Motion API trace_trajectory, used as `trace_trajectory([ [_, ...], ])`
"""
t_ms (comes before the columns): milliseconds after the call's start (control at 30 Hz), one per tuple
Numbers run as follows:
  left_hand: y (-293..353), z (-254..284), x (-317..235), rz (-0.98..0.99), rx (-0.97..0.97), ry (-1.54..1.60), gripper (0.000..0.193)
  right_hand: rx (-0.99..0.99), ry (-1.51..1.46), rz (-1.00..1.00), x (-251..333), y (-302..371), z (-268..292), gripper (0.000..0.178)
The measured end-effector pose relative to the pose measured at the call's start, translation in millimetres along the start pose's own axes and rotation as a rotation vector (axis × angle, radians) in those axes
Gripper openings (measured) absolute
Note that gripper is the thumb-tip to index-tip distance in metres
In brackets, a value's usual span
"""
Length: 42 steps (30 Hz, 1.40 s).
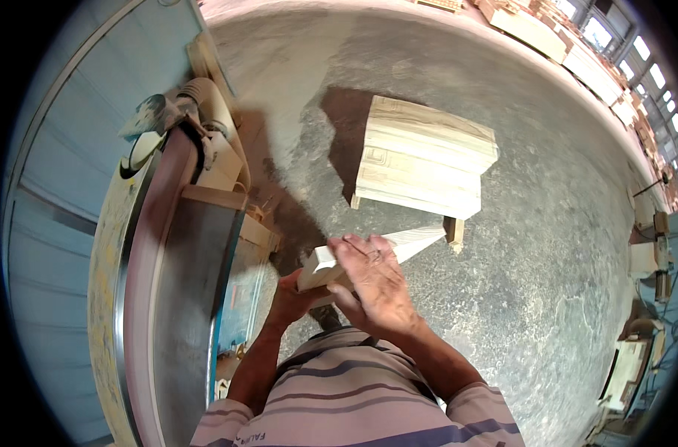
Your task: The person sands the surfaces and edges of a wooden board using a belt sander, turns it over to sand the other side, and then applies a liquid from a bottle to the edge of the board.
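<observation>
A long pale wooden board is held in front of my body, its near end at my hands and its far part reaching out to the right. My left hand is closed around the near end from below, its fingers partly hidden by the wood. Across the upper face lies my right hand, fingers stretched out and thumb apart on the near side. Beyond the board, a stack of pale wooden boards rests low above the floor on wooden supports.
Close on my left stands a belt sander with a long reddish-brown belt and a grey metal table. A blue-grey wall panel rises behind it. Stacked timber lines the far right. Equipment stands at the right edge.
</observation>
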State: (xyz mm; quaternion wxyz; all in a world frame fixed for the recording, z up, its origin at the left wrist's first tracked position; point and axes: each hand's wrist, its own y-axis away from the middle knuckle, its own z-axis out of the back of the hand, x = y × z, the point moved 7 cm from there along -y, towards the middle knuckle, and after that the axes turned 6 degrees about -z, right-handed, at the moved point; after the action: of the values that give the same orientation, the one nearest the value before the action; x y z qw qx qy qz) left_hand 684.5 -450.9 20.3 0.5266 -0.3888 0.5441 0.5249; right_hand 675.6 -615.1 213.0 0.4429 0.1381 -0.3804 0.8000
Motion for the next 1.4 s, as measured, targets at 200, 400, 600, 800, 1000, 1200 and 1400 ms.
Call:
trace_trajectory([
  [200, 1, 3, 0, 0.027, -0.02, -0.082, 0.039, -0.055, 0.123, -0.057, -39, 18, 9, 0.045],
  [400, -2, 23, -19, -0.051, -0.129, -0.178, 0.037, -0.2, 0.376, -0.374, -122, 48, 51, 0.046],
  [600, -7, 45, -79, -0.219, -0.325, 0.087, 0.03, -0.519, -0.035, -0.929, -251, 151, 28, 0.048],
  [800, 6, 132, -44, -0.316, -0.587, 0.191, 0.039, -0.432, -0.133, -1.21, -306, 237, -58, 0.057],
  [1000, 28, 109, -101, -0.511, -0.568, 0.918, 0.048, -0.616, -0.97, -1.044, -317, 207, -68, 0.062],
  [1200, 37, 128, -39, -0.38, -0.667, 1.062, 0.048, -0.464, -1.388, -0.84, -291, 149, -13, 0.066],
  [1400, 32, 91, 19, -0.234, -0.689, 1.188, 0.049, -0.072, -1.204, -1.039, -264, 157, 31, 0.072],
])
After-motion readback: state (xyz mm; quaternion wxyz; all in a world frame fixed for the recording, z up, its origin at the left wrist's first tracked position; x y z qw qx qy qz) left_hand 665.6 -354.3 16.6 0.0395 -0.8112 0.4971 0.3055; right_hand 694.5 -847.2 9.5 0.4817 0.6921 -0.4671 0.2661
